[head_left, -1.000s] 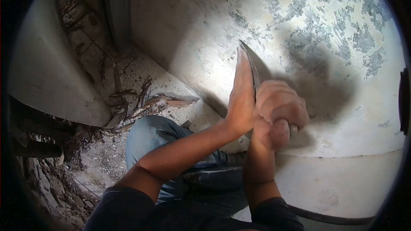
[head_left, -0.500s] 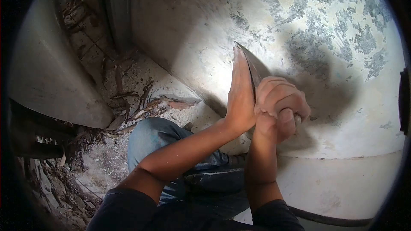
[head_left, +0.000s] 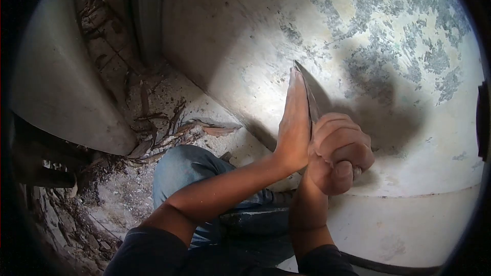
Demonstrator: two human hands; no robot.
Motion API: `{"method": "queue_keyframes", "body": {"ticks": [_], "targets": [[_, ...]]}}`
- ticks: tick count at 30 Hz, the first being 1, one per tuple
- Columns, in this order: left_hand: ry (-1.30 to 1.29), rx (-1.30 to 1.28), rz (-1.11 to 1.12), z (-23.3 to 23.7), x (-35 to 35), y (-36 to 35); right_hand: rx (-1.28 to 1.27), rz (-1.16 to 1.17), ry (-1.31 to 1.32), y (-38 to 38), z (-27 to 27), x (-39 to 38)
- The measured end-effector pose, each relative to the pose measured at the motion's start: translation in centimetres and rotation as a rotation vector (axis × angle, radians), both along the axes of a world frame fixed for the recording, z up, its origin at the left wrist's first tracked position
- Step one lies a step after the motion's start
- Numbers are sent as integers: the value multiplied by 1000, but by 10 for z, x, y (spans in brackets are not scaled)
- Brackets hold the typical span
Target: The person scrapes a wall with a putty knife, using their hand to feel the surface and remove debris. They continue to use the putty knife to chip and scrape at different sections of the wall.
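Observation:
My right hand (head_left: 342,151) is closed in a fist around the handle of a scraper (head_left: 314,106), most of the handle hidden in my fingers. The flat, thin blade shows nearly edge-on and points up toward the whitish wall (head_left: 245,36). My left hand (head_left: 294,117) lies flat along the left side of the blade, fingers straight and together. Just beyond those fingertips the blade's dark corner reaches the wall surface, close to rough grey patches (head_left: 373,66). Whether the whole blade edge touches the wall cannot be made out.
Dry leaves (head_left: 220,131), dust and debris (head_left: 123,189) cover the floor at the left. A large pale curved panel (head_left: 66,71) stands there too. My bent knee (head_left: 184,171) is below my left forearm. A dark object (head_left: 482,121) sits at the right edge.
Both hands and the scraper have shifted a little down and to the right along the wall. The grip is the same.

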State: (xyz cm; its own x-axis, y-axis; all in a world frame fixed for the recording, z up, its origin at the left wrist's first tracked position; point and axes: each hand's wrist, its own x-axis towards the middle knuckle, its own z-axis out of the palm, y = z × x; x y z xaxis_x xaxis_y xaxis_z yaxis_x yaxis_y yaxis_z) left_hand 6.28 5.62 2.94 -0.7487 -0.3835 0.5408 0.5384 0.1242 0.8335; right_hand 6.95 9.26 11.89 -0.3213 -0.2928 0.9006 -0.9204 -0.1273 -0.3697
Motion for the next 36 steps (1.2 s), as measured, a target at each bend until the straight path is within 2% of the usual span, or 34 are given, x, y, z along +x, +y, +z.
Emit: {"method": "queue_keyframes", "body": {"ticks": [2, 4, 5, 8, 11, 13, 14, 17, 20, 22, 25, 29, 32, 34, 35, 36], "targets": [[-6, 14, 7, 0, -2, -1, -21, -54, 4, 0, -1, -2], [-13, 33, 7, 1, -3, -2, -40, 150, -190, -4, -2, -16], [-12, 37, 8, 2, -4, -3, -42, 152, -184, -3, -3, -14], [-7, 58, 19, 1, -2, -1, -4, 6, 44, -1, -9, -11], [-11, 86, 23, 5, -4, -2, 36, -108, 18, 3, -12, -12], [-14, 107, 22, 8, -5, -2, -111, 231, -239, -2, -10, -20], [-16, 115, 23, 8, -4, -2, -110, 229, -236, -1, -8, -18], [-8, 135, 41, 8, 0, 3, -7, 48, 27, 0, -6, -11], [-6, 163, 61, 9, 0, 5, 11, -4, 0, 4, -6, -8], [-7, 175, 48, 10, -1, 3, -94, 192, -66, 0, -4, -15], [-27, 147, -18, 7, -3, 1, -42, 112, -38, 1, -7, -6], [-26, 76, -81, -3, -2, 6, 28, 131, -101, 20, -21, 6], [69, 59, 10, -5, -2, 7, 70, -39, 20, 34, -35, 18], [58, 20, 39, -9, -5, 7, 168, -454, -87, 60, -43, 38], [53, -26, 62, -11, -6, 8, 173, -451, -91, 69, -41, 43], [45, -22, 63, -11, -5, 10, 292, -542, -71, 77, -38, 48]]}}
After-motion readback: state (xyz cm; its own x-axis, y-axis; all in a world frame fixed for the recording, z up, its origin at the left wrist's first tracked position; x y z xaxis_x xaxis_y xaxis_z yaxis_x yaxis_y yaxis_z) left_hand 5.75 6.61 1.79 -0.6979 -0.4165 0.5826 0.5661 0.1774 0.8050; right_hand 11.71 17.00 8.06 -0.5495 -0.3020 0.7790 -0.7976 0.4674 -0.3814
